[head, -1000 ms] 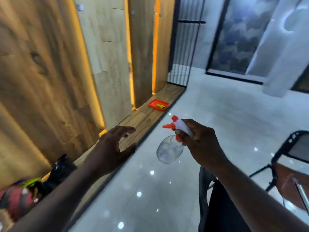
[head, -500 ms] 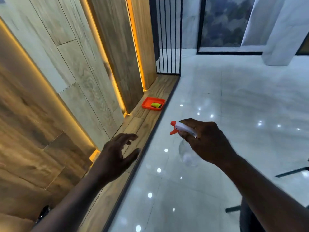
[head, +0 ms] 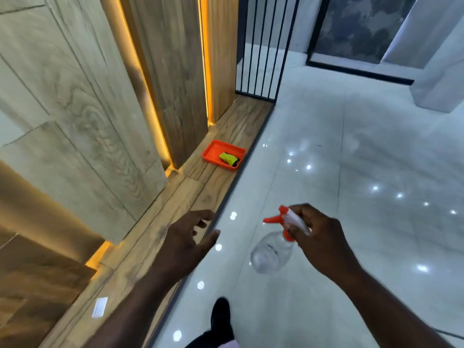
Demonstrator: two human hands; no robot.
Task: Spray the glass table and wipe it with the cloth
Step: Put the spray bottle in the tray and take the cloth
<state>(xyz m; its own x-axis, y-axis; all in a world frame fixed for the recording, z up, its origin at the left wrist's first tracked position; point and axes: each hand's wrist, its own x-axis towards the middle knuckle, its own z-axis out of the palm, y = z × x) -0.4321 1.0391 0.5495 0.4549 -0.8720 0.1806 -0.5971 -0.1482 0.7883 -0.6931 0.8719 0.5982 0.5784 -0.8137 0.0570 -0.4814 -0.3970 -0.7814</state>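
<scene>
My right hand (head: 319,242) grips the white and orange trigger head of a clear spray bottle (head: 271,252), which hangs tilted over the glossy floor. My left hand (head: 185,242) is held out empty, fingers spread, above the edge of the wooden strip. Ahead on that strip sits an orange tray (head: 213,153) holding a folded yellow-green cloth (head: 229,159). No glass table is in view.
Wooden wall panels with glowing orange light strips (head: 140,79) run along the left. A black barred gate (head: 263,46) stands at the end of the strip. White glossy floor tiles (head: 351,172) spread to the right. My dark shoe (head: 221,315) shows at the bottom, and a small white card (head: 100,307) lies on the wood.
The view has moved forward along the wall and the orange tray is nearer. The chair and bags seen a second ago have dropped out of view. Both hands keep their poses.
</scene>
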